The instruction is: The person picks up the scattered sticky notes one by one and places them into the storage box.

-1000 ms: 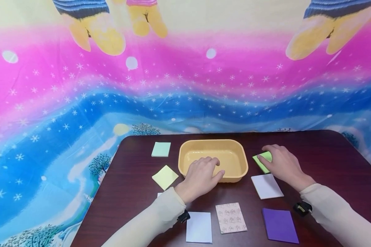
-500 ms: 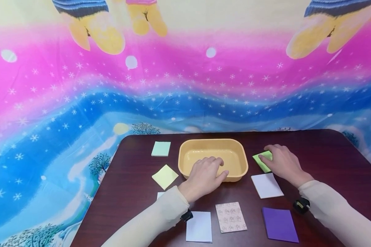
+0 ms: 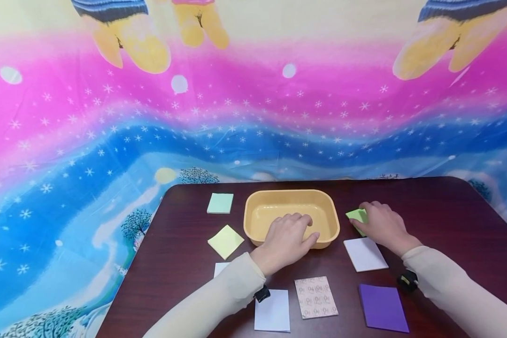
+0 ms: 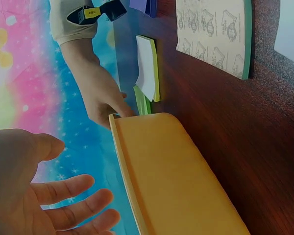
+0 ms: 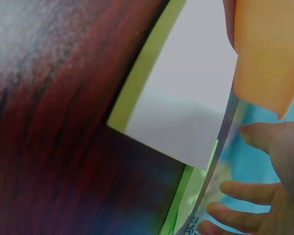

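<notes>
My left hand (image 3: 288,240) is held over the near side of a yellow plastic basin (image 3: 253,197), fingers apart and holding nothing. In the left wrist view its relaxed fingers are beside the basin's rim. My right hand (image 3: 386,226) hovers over a lime-green sticky note pad (image 3: 357,216) right of the basin, its thumb and fingers spread across the pad and hiding part of it. The right wrist view shows those fingers loosely extended, above the pad's edge. Just nearer lies a pad with a white top (image 3: 365,255) and a yellow-green side.
On the dark wooden table (image 3: 448,211) also lie a mint pad (image 3: 220,203), a pale yellow pad (image 3: 226,242), a white pad (image 3: 272,311), a pad with a printed backing (image 3: 316,297) and a purple pad (image 3: 383,308). Another white piece (image 3: 220,269) is partly hidden by my left sleeve. A patterned cloth hangs behind.
My left hand has drifted right over the basin. My right hand has shifted slightly left and down, covering more of the lime-green pad. The pads and the basin stay in place.
</notes>
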`<state>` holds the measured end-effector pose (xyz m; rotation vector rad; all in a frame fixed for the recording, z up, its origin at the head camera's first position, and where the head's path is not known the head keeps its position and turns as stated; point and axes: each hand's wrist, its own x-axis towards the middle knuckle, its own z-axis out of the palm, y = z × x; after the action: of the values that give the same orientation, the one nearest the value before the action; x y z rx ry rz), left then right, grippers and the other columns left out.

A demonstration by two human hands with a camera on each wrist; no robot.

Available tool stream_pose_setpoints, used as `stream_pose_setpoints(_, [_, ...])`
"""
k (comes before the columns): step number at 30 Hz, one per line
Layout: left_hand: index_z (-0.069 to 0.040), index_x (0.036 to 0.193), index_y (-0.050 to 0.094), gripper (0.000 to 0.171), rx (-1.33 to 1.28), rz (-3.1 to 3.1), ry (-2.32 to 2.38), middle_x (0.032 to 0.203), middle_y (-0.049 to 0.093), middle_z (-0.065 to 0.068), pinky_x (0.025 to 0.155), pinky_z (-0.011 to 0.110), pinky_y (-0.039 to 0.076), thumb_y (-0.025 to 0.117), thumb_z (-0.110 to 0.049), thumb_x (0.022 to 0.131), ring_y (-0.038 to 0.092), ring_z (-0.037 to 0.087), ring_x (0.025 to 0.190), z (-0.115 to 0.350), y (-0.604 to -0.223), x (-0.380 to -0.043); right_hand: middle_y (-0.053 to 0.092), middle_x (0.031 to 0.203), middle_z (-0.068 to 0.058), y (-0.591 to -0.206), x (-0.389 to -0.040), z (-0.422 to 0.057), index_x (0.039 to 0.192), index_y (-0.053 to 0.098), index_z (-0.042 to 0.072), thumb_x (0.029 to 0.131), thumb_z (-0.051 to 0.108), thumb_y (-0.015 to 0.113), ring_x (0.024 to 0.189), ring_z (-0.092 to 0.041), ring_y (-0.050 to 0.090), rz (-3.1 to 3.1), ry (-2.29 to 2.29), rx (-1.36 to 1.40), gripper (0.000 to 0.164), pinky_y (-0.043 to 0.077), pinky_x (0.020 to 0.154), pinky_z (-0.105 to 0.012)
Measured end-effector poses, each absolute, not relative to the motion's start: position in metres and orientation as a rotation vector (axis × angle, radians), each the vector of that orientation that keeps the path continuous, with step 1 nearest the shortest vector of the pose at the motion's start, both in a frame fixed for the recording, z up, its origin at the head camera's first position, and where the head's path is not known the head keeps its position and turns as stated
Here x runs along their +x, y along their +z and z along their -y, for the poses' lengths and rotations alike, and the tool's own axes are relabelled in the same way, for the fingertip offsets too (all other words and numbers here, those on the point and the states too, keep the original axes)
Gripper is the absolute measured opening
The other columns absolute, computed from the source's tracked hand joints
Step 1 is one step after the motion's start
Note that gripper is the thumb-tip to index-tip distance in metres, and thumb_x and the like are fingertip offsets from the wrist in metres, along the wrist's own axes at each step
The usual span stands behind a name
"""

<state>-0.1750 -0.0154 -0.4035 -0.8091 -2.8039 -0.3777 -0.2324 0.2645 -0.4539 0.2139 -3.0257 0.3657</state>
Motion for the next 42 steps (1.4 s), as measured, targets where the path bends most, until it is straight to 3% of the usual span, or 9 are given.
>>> stream_pose_setpoints(13, [-0.019,0.110,0.070,0.031,-0.819,2.796,-0.346,0.098,0.072,-0.003,0.069,0.027,0.051,0.060,-0.046,0.098,0.066,0.014,0.085,0.009,-0.404,-0.176,0.062,0.100,-0.027,-0.457,-0.232,-0.268,0.125,0.058,-0.011,0.083,0.049,0.077,0.080,-0.039,0.058,3.075,0.302,0.228,0.075,0.043,0.052,-0.040])
stream_pose_setpoints(23, [-0.019,0.112,0.070,0.032,-0.830,2.819,-0.339,0.100,0.073,-0.004,0.070,0.027,0.052,0.059,-0.046,0.099,0.066,0.013,0.086,0.006,-0.406,-0.176,0.059,0.091,-0.023,-0.461,-0.234,-0.271,0.122,0.057,-0.011,0.082,0.046,0.079,0.070,-0.031,0.057,3.115,0.290,0.218,0.073,0.044,0.051,-0.040])
stream_pose_setpoints(33, [-0.019,0.111,0.069,0.031,-0.849,2.820,-0.331,0.101,0.073,-0.004,0.070,0.027,0.051,0.059,-0.046,0.099,0.066,0.013,0.086,0.002,-0.405,-0.175,0.063,0.091,-0.024,-0.462,-0.240,-0.267,0.120,0.058,-0.014,0.084,0.031,0.078,0.067,-0.025,0.057,3.105,0.360,0.217,0.061,0.046,0.054,-0.038])
stream_pose_setpoints(42, [-0.019,0.110,0.069,0.031,-0.854,2.811,-0.329,0.101,0.073,-0.004,0.069,0.026,0.050,0.059,-0.046,0.099,0.065,0.013,0.085,0.002,-0.408,-0.175,0.061,0.072,-0.012,-0.458,-0.238,-0.264,0.099,0.061,-0.008,0.084,0.025,0.076,0.059,-0.021,0.051,3.122,0.387,0.224,0.039,0.041,0.051,-0.035])
